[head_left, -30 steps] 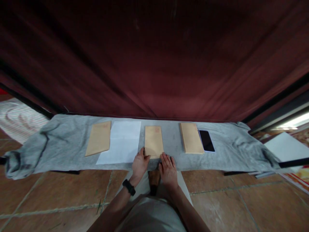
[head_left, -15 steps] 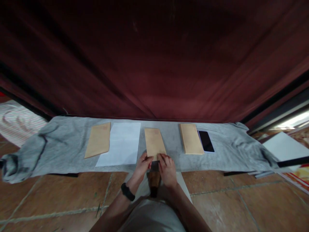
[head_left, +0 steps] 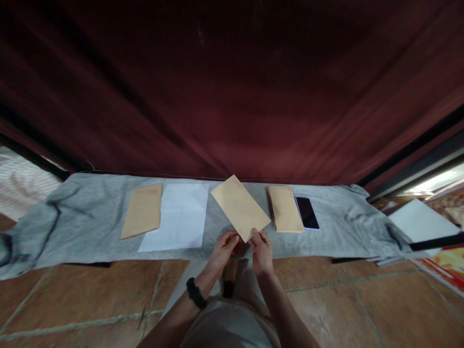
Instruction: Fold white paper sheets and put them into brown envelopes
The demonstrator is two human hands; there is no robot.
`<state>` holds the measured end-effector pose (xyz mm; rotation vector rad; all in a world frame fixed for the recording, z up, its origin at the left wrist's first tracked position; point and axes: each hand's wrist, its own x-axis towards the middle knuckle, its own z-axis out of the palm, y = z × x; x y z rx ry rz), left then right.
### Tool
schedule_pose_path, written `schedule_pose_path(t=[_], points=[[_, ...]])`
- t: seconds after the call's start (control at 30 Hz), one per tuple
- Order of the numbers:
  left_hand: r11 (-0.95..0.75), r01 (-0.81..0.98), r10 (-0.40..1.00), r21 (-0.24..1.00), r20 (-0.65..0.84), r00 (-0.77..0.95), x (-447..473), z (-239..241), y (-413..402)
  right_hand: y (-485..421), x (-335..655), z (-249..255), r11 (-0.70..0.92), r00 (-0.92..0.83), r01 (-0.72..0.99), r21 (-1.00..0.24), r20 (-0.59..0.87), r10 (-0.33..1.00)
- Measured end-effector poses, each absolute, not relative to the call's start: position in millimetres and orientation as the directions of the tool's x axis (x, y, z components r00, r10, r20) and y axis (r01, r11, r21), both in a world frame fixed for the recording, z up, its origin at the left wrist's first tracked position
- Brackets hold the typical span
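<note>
A tan paper envelope (head_left: 240, 207) with small red print at its far end is held up slantwise over the cloth-covered bench. My right hand (head_left: 261, 246) pinches its near edge, thumb on top. At the same near end, my left hand (head_left: 226, 245) is closed with thumb and fingers at the envelope's lower left edge; its fingertips are partly hidden. To the right lies a stack of similar envelopes (head_left: 288, 209). White paper sheets (head_left: 184, 215) rest on the left, and beyond them is another pile of tan envelopes (head_left: 142, 211).
A grey cloth (head_left: 337, 217) covers the narrow bench. The dark phone (head_left: 307, 212) lies just right of the envelope stack. Behind the bench hangs a dark red curtain (head_left: 232, 96). A white board (head_left: 422, 220) sits at far right, above the tiled floor (head_left: 319, 299).
The held envelope has lifted and turned from nearly straight to slanted, its far end to the left. Both hands have shifted slightly right with it.
</note>
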<state>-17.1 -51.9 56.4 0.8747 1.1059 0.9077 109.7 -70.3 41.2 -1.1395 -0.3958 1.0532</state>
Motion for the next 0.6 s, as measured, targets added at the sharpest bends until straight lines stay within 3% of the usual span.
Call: schedule_pose_path(t=[0.27, 0.6], points=[[0.467, -0.181, 0.877, 0.865, -0.427, 0.221, -13.0, 51.1, -52.8, -74.9, 93.2, 18.9, -0.068, 0.384, -0.499, -0.864, -0.291, 0.876], [0.416, 0.017, 0.898, 0.909, -0.414, 0.152, -34.3, 30.9, -38.2, -67.1, 125.8, 8.5, -0.074, 0.488, -0.499, -0.863, -0.351, 0.799]])
